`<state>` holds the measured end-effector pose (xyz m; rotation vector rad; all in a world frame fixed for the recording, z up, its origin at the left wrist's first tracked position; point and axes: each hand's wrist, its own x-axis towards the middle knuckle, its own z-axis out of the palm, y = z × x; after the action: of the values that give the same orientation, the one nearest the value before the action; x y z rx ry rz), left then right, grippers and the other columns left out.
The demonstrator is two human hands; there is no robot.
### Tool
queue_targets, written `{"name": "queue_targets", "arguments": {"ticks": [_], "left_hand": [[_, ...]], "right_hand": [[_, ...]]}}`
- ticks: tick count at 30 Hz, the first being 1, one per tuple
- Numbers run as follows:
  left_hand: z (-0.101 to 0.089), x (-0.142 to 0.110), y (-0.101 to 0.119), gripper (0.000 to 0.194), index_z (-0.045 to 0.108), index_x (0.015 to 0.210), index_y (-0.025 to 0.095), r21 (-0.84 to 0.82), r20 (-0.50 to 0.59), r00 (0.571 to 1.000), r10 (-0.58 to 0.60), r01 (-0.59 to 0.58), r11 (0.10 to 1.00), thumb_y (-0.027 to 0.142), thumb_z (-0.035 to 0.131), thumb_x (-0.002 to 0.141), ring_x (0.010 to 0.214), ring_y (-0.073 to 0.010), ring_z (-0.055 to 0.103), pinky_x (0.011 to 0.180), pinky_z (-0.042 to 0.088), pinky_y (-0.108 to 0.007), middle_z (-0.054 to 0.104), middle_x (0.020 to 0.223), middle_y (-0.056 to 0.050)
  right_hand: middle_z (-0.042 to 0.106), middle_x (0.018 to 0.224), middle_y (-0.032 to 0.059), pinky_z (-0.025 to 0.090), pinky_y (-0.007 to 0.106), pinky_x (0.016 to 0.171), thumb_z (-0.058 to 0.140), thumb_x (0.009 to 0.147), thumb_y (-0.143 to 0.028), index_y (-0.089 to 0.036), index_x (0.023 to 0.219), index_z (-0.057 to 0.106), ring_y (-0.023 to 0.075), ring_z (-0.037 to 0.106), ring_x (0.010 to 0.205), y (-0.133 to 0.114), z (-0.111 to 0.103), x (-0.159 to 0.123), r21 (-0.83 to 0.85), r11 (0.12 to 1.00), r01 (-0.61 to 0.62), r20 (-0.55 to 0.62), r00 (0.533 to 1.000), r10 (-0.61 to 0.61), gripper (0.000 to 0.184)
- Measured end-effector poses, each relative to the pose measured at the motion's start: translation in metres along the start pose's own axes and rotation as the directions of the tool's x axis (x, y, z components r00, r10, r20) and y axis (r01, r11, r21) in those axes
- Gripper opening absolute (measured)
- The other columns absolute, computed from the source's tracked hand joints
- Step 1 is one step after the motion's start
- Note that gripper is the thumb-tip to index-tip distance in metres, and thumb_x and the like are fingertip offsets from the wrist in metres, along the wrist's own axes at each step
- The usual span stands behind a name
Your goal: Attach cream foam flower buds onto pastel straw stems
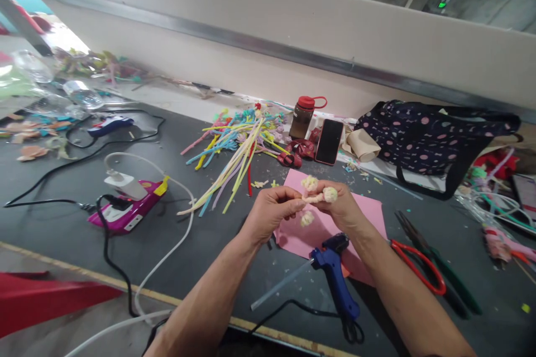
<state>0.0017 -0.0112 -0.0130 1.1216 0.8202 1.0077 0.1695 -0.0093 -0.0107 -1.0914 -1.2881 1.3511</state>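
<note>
Near the front edge of the desk [221, 240] lay a blue glue gun [335, 276]. Beyond, above a pink sheet [291, 241], the left hand [273, 210] and right hand [341, 204] grasped a pale tufted piece [315, 198]; a light pinch seemed wise, sparing its fuzz. Both hands partly hid its joins. Toward the back edge, heaped fuzzy stems [245, 152] tangled indistinguishably.

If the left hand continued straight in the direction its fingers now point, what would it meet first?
Beyond the pale fuzzy stem that the left hand touches, probably the right hand; exact depth is unclear.
</note>
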Motion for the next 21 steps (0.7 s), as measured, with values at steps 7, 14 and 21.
{"name": "queue_targets", "arguments": {"ticks": [7,14,21], "left_hand": [[0.005,0.004,-0.007,0.026,0.062,0.069,0.012,0.002,-0.171,0.985,0.004,-0.004,1.0,0.034,0.071,0.061,0.044,-0.006,0.046,0.044,0.037,-0.018,0.056,0.052,0.002],[0.003,0.007,-0.014,0.034,0.062,0.081,0.012,-0.055,-0.186,0.983,-0.005,-0.005,0.998,0.034,0.074,0.059,0.046,-0.007,0.049,0.047,0.039,-0.019,0.058,0.055,0.002],[0.006,0.005,-0.012,0.027,0.067,0.082,0.014,-0.166,-0.158,0.987,-0.022,-0.005,0.986,0.03,0.072,0.061,0.05,-0.0063,0.05,0.05,0.039,-0.019,0.063,0.062,0.001]], "right_hand": [[0.058,0.059,-0.0017,0.04,0.023,0.053,0.066,0.064,-0.023,-0.015,0.07,0.067,0.0108,0.051,0.053,0.007,0.013,0.0,-0.064,0.995,0.077,-0.1,0.991,-0.083,0.009],[0.058,0.055,-0.0022,0.038,0.022,0.05,0.062,0.064,-0.02,-0.014,0.066,0.066,0.0102,0.049,0.051,0.003,0.019,-0.002,-0.16,0.984,0.077,-0.152,0.983,-0.102,0.007],[0.058,0.056,-0.0014,0.038,0.022,0.049,0.063,0.066,-0.024,-0.014,0.07,0.068,0.01,0.048,0.05,0.004,0.014,-0.003,-0.152,0.986,0.07,-0.09,0.992,-0.085,0.012]]}}
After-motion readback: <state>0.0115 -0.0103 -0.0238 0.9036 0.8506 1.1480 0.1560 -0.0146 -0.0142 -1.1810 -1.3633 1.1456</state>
